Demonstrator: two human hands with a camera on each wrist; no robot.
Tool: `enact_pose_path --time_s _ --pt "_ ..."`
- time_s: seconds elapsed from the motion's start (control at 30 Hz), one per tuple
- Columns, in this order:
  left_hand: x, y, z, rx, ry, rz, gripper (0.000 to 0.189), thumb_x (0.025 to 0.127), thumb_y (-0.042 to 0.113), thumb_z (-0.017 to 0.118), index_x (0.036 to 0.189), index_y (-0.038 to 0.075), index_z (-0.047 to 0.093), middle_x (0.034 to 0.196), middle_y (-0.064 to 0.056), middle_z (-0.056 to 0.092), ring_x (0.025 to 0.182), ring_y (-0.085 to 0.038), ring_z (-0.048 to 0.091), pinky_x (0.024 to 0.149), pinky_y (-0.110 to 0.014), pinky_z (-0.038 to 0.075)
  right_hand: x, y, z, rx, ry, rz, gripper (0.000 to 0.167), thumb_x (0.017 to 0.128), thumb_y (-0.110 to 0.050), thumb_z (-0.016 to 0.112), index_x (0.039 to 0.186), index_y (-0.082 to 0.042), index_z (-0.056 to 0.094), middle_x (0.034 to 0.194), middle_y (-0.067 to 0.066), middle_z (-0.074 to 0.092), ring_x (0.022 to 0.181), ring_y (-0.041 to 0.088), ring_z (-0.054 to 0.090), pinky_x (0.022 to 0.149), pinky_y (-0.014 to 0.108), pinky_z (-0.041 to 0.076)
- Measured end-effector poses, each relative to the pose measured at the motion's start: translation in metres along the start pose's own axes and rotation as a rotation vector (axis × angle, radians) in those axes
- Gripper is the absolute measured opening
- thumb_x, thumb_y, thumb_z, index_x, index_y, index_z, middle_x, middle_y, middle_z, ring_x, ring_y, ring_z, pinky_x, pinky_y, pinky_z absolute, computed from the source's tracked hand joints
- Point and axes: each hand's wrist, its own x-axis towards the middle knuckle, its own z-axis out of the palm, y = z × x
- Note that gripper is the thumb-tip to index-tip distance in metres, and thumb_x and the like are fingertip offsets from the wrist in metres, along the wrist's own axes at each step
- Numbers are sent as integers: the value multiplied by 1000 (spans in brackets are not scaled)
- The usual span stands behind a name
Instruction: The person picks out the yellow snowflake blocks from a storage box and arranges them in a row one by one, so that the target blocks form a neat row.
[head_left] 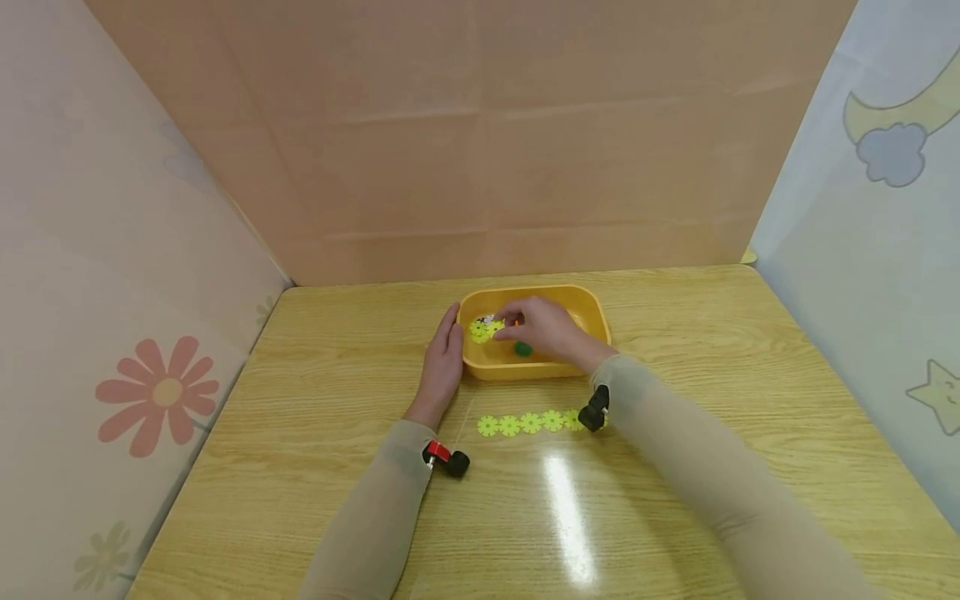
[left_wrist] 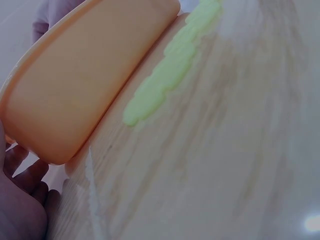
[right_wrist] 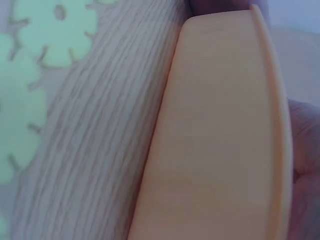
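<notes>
An orange plastic basin point(head_left: 536, 372) stands on the table. My left hand point(head_left: 441, 360) rests along the basin's left side, its fingers stretched out against the wall. My right hand point(head_left: 545, 323) reaches inside, thumb and index finger apart at the yellow-green notched snowflake discs point(head_left: 478, 332). A small white piece point(head_left: 489, 318) and a dark green piece point(head_left: 522, 349) are in there too. In front of the basin lies a straight row of yellow-green notched discs point(head_left: 531, 422), its right end partly hidden by the right wrist camera.
The wooden table point(head_left: 330, 417) carries all of this. A brown panel point(head_left: 480, 142) stands behind it, and printed walls point(head_left: 60, 275) close in both sides. A black camera point(head_left: 595, 410) on the right wrist hangs over the row of discs; another camera point(head_left: 456, 463) sits on the left wrist.
</notes>
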Motion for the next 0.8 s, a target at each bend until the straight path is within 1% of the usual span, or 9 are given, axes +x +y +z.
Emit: enact_pose_path --time_s 0.13,0.43,0.53,0.67,0.8 --pt "-1 2 1 3 0 -5 58 121 45 33 176 26 33 178 4 34 165 -23 28 134 -50 26 -10 0 -8 9 23 -17 34 98 -30 88 127 -12 83 97 -3 76 86 19 65 78 38 55" --pt "1 2 4 -16 -9 0 58 122 45 33 177 27 31 179 7 33 165 -20 26 135 -47 24 -36 3 -26 20 66 -66 31 96 -26 90 121 -9 83 91 -3 71 79 19 57 71 35 47" --pt "1 3 4 -19 -9 -6 57 122 45 33 176 29 32 179 8 32 166 -18 26 135 -46 24 -45 6 -31 0 75 -82 30 95 -26 91 119 -11 83 90 -5 70 78 19 55 68 35 46" --pt "1 4 4 -21 -15 -8 57 122 45 33 176 29 31 179 8 32 165 -17 26 135 -45 24 -58 9 -37 -31 92 -106 28 95 -28 91 118 -12 83 89 -7 69 77 18 55 67 36 46" --pt "1 3 4 -23 -17 -15 57 122 46 33 176 31 31 179 10 32 165 -16 26 134 -44 24 -70 12 -41 -46 107 -113 29 96 -28 90 118 -12 83 89 -8 69 77 18 55 68 36 46"
